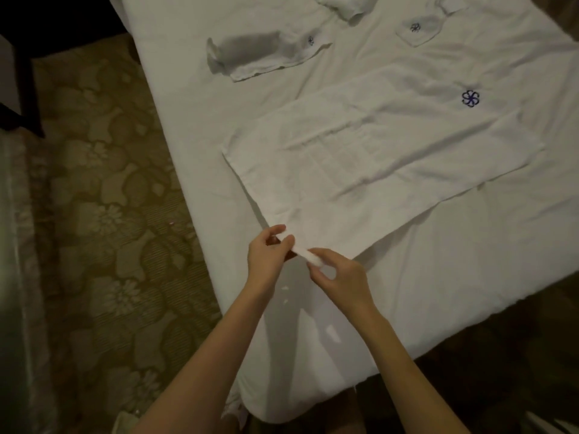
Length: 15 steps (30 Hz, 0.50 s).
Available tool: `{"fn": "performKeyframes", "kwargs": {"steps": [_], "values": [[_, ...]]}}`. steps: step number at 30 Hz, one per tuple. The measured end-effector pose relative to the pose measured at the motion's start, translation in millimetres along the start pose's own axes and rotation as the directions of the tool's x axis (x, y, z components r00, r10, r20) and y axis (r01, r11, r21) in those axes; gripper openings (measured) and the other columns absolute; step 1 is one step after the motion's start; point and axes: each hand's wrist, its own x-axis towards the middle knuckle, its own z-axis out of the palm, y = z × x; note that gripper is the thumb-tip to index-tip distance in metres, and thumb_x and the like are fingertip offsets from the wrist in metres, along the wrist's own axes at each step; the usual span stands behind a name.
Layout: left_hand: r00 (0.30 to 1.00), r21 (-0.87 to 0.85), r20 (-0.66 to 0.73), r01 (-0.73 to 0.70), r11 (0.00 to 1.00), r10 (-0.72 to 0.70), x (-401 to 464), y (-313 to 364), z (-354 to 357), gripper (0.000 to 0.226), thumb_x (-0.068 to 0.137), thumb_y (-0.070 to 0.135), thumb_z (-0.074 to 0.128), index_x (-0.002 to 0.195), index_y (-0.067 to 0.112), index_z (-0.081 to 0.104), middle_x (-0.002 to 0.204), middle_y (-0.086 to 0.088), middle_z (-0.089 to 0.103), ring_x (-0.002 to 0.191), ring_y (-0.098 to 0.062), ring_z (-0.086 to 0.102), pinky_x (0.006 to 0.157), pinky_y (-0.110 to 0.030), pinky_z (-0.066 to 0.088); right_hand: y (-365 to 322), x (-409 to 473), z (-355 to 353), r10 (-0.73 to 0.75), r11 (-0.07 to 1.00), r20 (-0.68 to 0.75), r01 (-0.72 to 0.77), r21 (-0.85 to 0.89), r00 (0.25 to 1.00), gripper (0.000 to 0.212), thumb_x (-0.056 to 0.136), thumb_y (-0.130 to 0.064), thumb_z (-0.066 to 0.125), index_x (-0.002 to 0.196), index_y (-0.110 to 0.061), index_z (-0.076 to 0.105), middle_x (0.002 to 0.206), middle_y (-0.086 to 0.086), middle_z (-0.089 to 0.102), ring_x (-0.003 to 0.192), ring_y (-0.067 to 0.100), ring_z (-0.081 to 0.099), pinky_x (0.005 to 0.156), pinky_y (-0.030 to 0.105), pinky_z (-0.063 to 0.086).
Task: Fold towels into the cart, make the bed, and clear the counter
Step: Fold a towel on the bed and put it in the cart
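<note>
A large white towel (376,158) with a blue flower logo lies spread flat on the white bed (454,277). Its near corner is lifted off the sheet. My left hand (266,255) pinches that corner from the left, and my right hand (338,274) pinches the same edge just to the right, fingers curled round the cloth. Both forearms reach in from the bottom of the view.
A smaller crumpled towel (266,54) with a grey patch and another logo towel (416,31) lie farther up the bed, with more cloth (344,7) at the top edge. Patterned carpet (103,198) runs along the bed's left side. Dark furniture (18,73) stands at upper left.
</note>
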Motion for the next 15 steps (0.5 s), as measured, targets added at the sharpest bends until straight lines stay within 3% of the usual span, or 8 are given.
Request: {"fn": "performKeyframes", "kwargs": {"steps": [2,4,7,10,12,15], "values": [[0.995,0.054,0.091,-0.052,0.997,0.047,1,4,-4,0.03,0.097,0.001,0.043,0.122,0.007,0.058,0.093,-0.008,0.061,0.079,-0.013,0.062,0.075,-0.019,0.055,-2,-4,-7,0.087,0.99,-0.019,-0.084,0.117,0.996,0.012,0.09,-0.016,0.062,0.094,-0.013,0.073,0.076,-0.016,0.065,0.07,-0.001,0.058,0.065,0.011,0.042],[0.976,0.201,0.188,-0.146,0.969,0.108,7,8,-4,0.04,0.097,-0.004,0.034,0.127,0.009,0.056,0.107,-0.007,0.062,0.09,-0.012,0.061,0.081,-0.017,0.053,-2,-8,-20,0.145,0.973,-0.036,-0.136,0.188,0.989,0.017,0.091,-0.014,0.059,0.08,-0.009,0.07,0.059,-0.005,0.057,0.055,0.003,0.048,0.055,0.015,0.036],[0.922,0.469,0.282,-0.373,0.8,0.265,18,14,-3,0.03,0.094,0.0,0.047,0.117,0.011,0.064,0.111,-0.006,0.063,0.094,-0.014,0.058,0.081,-0.016,0.046,-1,-16,-42,0.179,0.956,-0.026,-0.168,0.242,0.983,0.02,0.091,-0.014,0.059,0.078,-0.003,0.069,0.068,0.016,0.06,0.058,0.007,0.046,0.057,0.021,0.036],[0.878,0.646,0.342,-0.478,0.595,0.335,28,19,-2,0.014,0.092,0.015,0.058,0.099,0.009,0.069,0.103,-0.005,0.057,0.091,-0.019,0.056,0.078,-0.026,0.042,2,-18,-55,0.202,0.948,-0.068,-0.177,0.266,0.977,0.016,0.089,-0.01,0.062,0.075,-0.013,0.07,0.074,0.007,0.066,0.068,0.006,0.057,0.066,0.017,0.045],[0.866,0.682,0.338,-0.495,0.538,0.367,28,25,-3,0.017,0.094,0.023,0.056,0.096,0.011,0.068,0.115,0.001,0.045,0.092,-0.015,0.051,0.077,-0.03,0.044,2,-16,-60,0.194,0.955,-0.107,-0.163,0.249,0.975,0.02,0.088,-0.008,0.062,0.076,-0.023,0.066,0.08,-0.001,0.066,0.076,0.007,0.059,0.069,0.014,0.048],[0.81,0.646,0.426,-0.584,0.492,0.403,25,37,-16,0.016,0.096,0.024,0.052,0.095,0.013,0.063,0.125,0.012,0.039,0.091,-0.012,0.053,0.07,-0.035,0.049,-4,-14,-60,0.171,0.971,-0.118,-0.147,0.187,0.978,0.018,0.087,-0.007,0.062,0.078,-0.022,0.065,0.079,-0.004,0.065,0.078,0.009,0.059,0.068,0.015,0.048]]}}
